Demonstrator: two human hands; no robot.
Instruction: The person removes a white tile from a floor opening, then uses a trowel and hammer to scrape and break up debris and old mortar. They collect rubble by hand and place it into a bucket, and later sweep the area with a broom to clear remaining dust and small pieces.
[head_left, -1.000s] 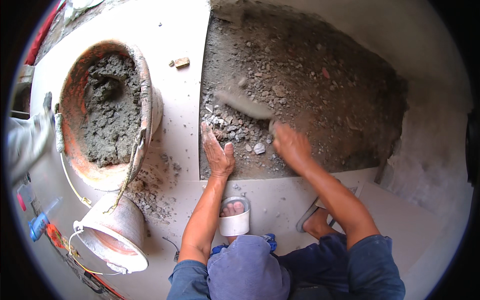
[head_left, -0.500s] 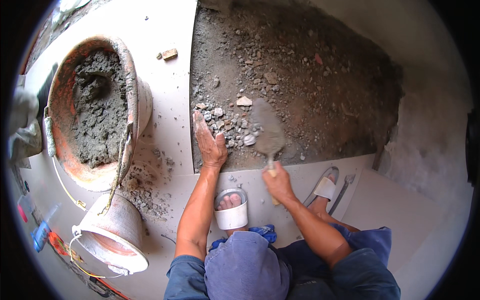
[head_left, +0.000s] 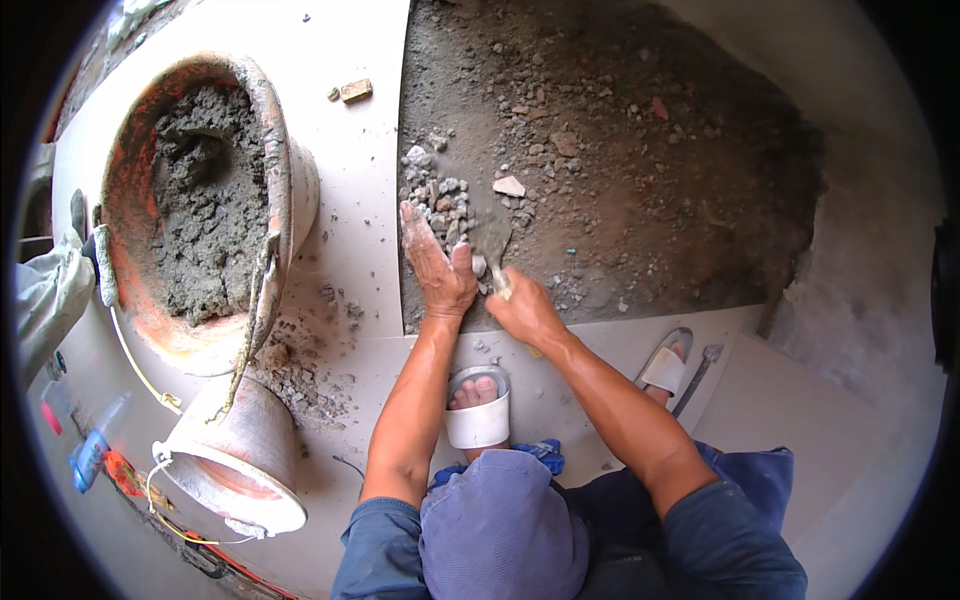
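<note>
My left hand (head_left: pixel 437 265) lies stretched out with its fingers straight, its palm side against the heap of grey gravel (head_left: pixel 436 190). The fingers are close to the edge of the pale tile beside the bare ground. My right hand (head_left: pixel 525 308) is wrapped round the handle of a trowel. The trowel's cement-smeared blade (head_left: pixel 491 236), slightly blurred, reaches the right side of the gravel. A few stones sit between the blade and my left hand. A flat pale stone chip (head_left: pixel 509 187) rests just beyond the blade.
A large bucket (head_left: pixel 290 190) of wet mortar (head_left: pixel 210 220) stands at left, a tipped smaller bucket (head_left: pixel 235 450) nearer. Another person's sleeve (head_left: pixel 52 300) is beside the large bucket. Rubble covers the ground (head_left: pixel 640 200); a metal bar (head_left: pixel 698 380) lies by my right sandal (head_left: pixel 664 370).
The trowel has swung left and toward me, its blade now against the gravel near my left hand. Another person's sleeve has come closer to the large bucket.
</note>
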